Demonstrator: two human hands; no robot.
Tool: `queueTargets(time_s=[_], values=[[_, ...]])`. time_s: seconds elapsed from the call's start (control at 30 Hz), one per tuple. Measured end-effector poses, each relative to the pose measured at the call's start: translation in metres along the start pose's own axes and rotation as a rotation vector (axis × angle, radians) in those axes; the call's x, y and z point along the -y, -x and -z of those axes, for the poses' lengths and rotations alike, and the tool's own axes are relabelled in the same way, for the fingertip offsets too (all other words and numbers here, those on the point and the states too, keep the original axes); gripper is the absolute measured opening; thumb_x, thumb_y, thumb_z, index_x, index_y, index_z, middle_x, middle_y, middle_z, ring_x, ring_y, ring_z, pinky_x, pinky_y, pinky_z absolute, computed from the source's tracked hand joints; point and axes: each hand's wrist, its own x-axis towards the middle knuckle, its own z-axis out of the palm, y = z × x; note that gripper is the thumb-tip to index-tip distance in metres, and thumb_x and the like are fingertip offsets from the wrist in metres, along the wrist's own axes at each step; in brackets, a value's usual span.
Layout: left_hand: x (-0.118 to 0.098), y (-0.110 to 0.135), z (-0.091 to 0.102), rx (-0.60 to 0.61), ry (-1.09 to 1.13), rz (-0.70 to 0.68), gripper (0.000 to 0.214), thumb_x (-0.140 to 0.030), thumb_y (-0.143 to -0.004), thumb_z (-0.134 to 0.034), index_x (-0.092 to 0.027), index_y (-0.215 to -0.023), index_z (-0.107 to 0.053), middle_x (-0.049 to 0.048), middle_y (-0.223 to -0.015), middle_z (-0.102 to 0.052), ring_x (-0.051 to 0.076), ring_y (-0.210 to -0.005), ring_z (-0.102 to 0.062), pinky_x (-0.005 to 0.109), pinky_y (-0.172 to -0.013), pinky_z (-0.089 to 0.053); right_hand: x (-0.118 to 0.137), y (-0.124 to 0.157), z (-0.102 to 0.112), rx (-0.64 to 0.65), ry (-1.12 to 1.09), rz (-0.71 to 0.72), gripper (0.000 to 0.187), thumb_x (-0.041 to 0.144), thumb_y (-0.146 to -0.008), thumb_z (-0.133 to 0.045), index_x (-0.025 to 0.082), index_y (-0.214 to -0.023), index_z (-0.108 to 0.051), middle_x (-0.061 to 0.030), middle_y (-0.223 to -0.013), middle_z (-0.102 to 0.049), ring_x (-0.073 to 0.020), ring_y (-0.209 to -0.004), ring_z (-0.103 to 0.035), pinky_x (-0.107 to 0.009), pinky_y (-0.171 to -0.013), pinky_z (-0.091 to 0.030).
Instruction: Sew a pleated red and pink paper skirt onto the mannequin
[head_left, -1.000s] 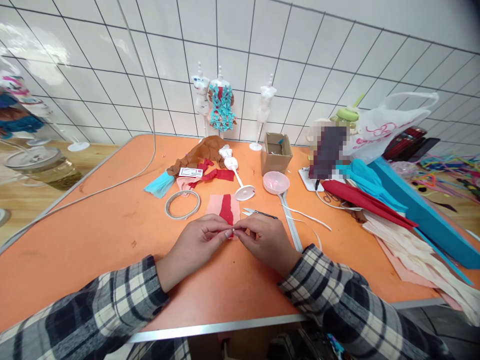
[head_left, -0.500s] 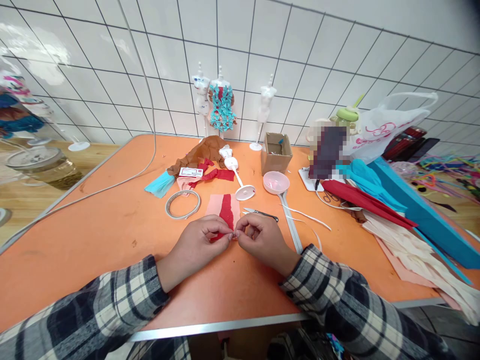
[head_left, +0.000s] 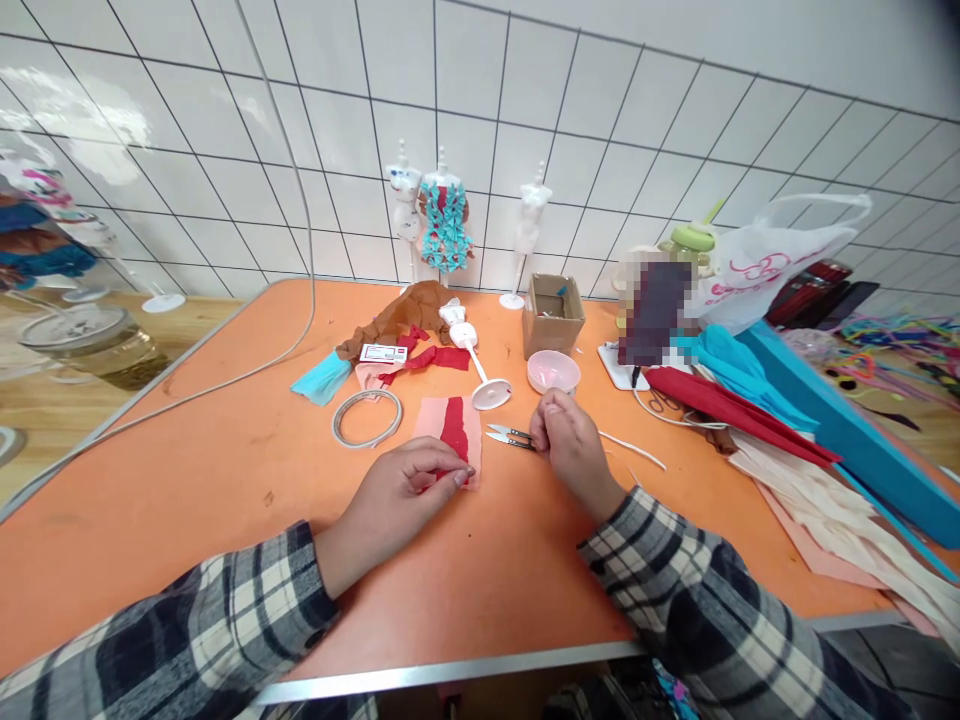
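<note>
My left hand (head_left: pixel 397 495) is closed in a pinch at the lower edge of a pink sheet (head_left: pixel 431 415) of crepe-like material with a ragged red strip (head_left: pixel 454 428) lying on it. Something tiny shows at the fingertips. Up and to the right, my right hand (head_left: pixel 571 445) is closed, fingers curled together just in front of a pink bowl (head_left: pixel 553 372); whatever they grip is hidden. Thread snips (head_left: pixel 511 437) lie by its fingertips, their handles partly behind the hand. A white doll-size dress form (head_left: pixel 480 370) lies tipped over beyond the sheet.
A tape roll (head_left: pixel 367 418) lies left of the sheet. Behind stand a cardboard box (head_left: pixel 553 320) and several dress forms, one in blue ruffles (head_left: pixel 445 225). Folded red cloth (head_left: pixel 735 410) and a blue box (head_left: pixel 862 450) occupy the right side. A cable (head_left: pixel 309 230) crosses the left.
My right hand has moved away from my left fingertips, up and right towards the pink bowl, uncovering more of the snips. The left hand stays on the sheet. The view has tilted slightly.
</note>
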Motion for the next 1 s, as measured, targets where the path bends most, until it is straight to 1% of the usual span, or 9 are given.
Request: queueTargets(time_s=[0.1,0.2,0.4,0.57,0.7,0.8,0.87,0.93,1.0], values=[[0.001,0.001,0.0,0.007,-0.025,-0.024,0.018,-0.026,-0.088,-0.061,-0.02,-0.081,-0.076,0.0048,-0.085,-0.072,0.015,-0.08,-0.068,0.025,-0.074,-0.053,-0.004,-0.021,0.023,-0.164,0.236,0.138,0.029,0.035,-0.095,-0.041,0.022,-0.068,-0.044,0.0056,-0.057,-0.043,-0.0112,-0.053,-0.04,-0.025,-0.053,-0.032],[0.001,0.001,0.0,0.018,-0.04,-0.038,0.018,-0.026,-0.088,-0.06,-0.02,-0.082,-0.076,0.0048,-0.085,-0.073,0.016,-0.08,-0.068,0.026,-0.075,-0.053,-0.006,-0.043,0.044,-0.293,0.417,0.255,0.027,0.039,-0.094,-0.047,0.021,-0.077,-0.056,0.0031,-0.063,-0.054,-0.0133,-0.059,-0.05,-0.026,-0.058,-0.037],[0.003,0.0,0.0,0.023,-0.037,-0.038,0.018,-0.027,-0.089,-0.06,-0.02,-0.083,-0.076,0.0055,-0.086,-0.073,0.017,-0.082,-0.068,0.028,-0.075,-0.054,-0.009,-0.079,0.064,-0.313,0.723,0.37,0.026,0.037,-0.092,-0.054,0.019,-0.091,-0.073,-0.0063,-0.088,-0.075,-0.0201,-0.077,-0.065,-0.031,-0.071,-0.046],[0.006,0.001,0.0,0.022,-0.026,-0.055,0.018,-0.024,-0.089,-0.059,-0.021,-0.083,-0.076,0.0057,-0.087,-0.072,0.017,-0.083,-0.068,0.029,-0.075,-0.054,0.001,-0.11,0.067,-0.361,0.99,0.393,0.029,0.032,-0.096,-0.05,0.02,-0.103,-0.075,-0.0096,-0.103,-0.075,-0.025,-0.093,-0.066,-0.034,-0.075,-0.045],[0.006,0.0,0.0,0.02,-0.06,-0.052,0.018,-0.024,-0.089,-0.059,-0.021,-0.084,-0.076,0.0051,-0.086,-0.072,0.017,-0.081,-0.067,0.029,-0.075,-0.054,0.004,-0.13,0.068,-0.38,1.177,0.35,0.032,0.024,-0.096,-0.046,0.021,-0.112,-0.074,-0.0105,-0.106,-0.074,-0.0259,-0.094,-0.064,-0.034,-0.072,-0.042],[0.007,-0.001,0.0,0.024,-0.07,-0.059,0.019,-0.023,-0.09,-0.059,-0.021,-0.084,-0.076,0.0047,-0.085,-0.072,0.017,-0.081,-0.067,0.029,-0.075,-0.054,0.002,-0.135,0.067,-0.381,1.205,0.337,0.031,0.023,-0.095,-0.047,0.021,-0.11,-0.074,-0.0103,-0.105,-0.073,-0.0259,-0.093,-0.063,-0.034,-0.072,-0.042],[0.008,-0.002,0.001,0.03,-0.071,-0.059,0.02,-0.024,-0.09,-0.058,-0.021,-0.084,-0.077,0.0049,-0.085,-0.072,0.017,-0.081,-0.067,0.029,-0.075,-0.054,0.003,-0.13,0.062,-0.434,1.122,0.373,0.029,0.025,-0.094,-0.049,0.02,-0.11,-0.073,-0.0103,-0.104,-0.073,-0.0253,-0.093,-0.063,-0.034,-0.073,-0.043],[0.009,-0.002,0.003,0.018,-0.065,-0.057,0.021,-0.024,-0.091,-0.057,-0.021,-0.086,-0.077,0.0058,-0.087,-0.072,0.017,-0.083,-0.067,0.03,-0.077,-0.054,0.006,-0.117,0.052,-0.474,0.987,0.455,0.029,0.027,-0.094,-0.05,0.018,-0.112,-0.071,-0.0098,-0.099,-0.072,-0.0238,-0.09,-0.064,-0.034,-0.075,-0.045],[0.011,-0.001,0.006,-0.008,-0.057,-0.052,0.02,-0.025,-0.091,-0.058,-0.022,-0.094,-0.078,0.0072,-0.095,-0.071,0.018,-0.089,-0.068,0.032,-0.083,-0.055,0.01,-0.094,0.036,-0.423,0.864,0.559,0.027,0.028,-0.095,-0.048,0.019,-0.108,-0.07,-0.0082,-0.089,-0.071,-0.0219,-0.083,-0.063,-0.034,-0.075,-0.046]])
